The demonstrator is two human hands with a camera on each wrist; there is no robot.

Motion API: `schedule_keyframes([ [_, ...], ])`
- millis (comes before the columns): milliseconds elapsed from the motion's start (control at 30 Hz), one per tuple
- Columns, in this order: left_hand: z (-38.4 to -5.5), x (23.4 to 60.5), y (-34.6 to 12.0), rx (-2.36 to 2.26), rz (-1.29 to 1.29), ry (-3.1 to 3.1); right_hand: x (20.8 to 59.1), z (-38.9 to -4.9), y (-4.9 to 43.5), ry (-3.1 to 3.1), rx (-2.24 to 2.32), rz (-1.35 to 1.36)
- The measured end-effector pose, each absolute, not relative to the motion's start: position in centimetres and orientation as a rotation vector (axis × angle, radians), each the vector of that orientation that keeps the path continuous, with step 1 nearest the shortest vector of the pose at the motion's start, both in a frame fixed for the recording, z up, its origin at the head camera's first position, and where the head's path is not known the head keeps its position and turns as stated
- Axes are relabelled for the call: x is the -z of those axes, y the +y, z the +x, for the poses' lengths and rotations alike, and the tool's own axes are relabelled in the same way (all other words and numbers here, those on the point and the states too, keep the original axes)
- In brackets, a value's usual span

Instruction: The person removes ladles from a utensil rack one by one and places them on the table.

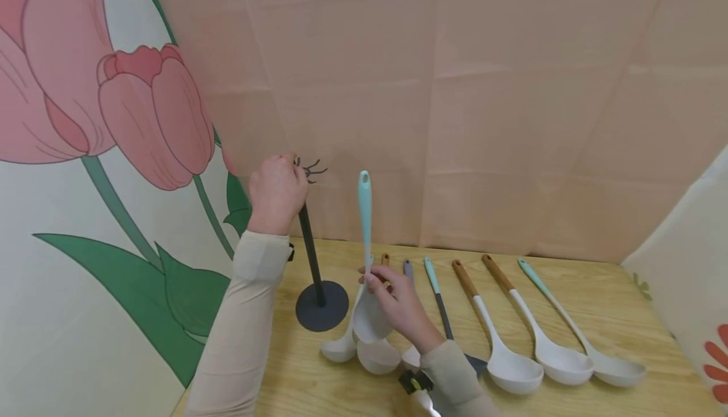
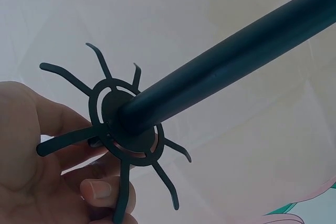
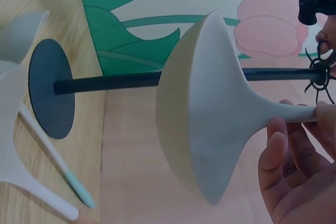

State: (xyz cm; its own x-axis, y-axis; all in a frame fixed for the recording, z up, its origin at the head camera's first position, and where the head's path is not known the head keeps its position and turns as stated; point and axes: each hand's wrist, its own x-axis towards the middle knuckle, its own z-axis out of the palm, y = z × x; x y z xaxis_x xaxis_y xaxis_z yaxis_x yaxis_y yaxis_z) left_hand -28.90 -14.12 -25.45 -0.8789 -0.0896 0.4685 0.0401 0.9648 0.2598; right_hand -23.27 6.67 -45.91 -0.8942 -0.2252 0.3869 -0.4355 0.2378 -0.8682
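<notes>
My left hand [image 1: 279, 194] grips the top of a black utensil stand [image 1: 310, 253], its fingers around the ring of curved hooks [image 2: 116, 109]. The stand has a slim pole and a round flat base [image 1: 321, 316] on the table. My right hand [image 1: 405, 306] pinches the white neck of a soup ladle [image 1: 365, 208] with a mint handle. The ladle is upright, bowl down and handle end up, just right of the pole. In the right wrist view its bowl [image 3: 210, 103] covers part of the pole.
Several ladles lie in a row on the wooden table [image 1: 631, 303], including brown-handled ladles [image 1: 514, 373] and a mint-handled ladle [image 1: 617, 369]. A dark utensil with a mint handle [image 1: 431, 275] lies among them. Behind is a pinkish cloth backdrop [image 1: 483, 120]; a tulip-patterned wall [image 1: 153, 114] stands left.
</notes>
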Motion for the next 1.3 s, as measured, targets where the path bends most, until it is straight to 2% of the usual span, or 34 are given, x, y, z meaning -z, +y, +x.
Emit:
schedule_keyframes([
  [833, -28.8, 25.4, -14.1, 0.375, 0.042, -2.631, 47.7, -23.0, 10.2, -2.403, -1.637, 0.509],
  [1300, -28.9, 25.5, -14.2, 0.369, 0.023, -2.613, 48.8, -22.3, 12.8, -2.377, -1.548, 0.53],
])
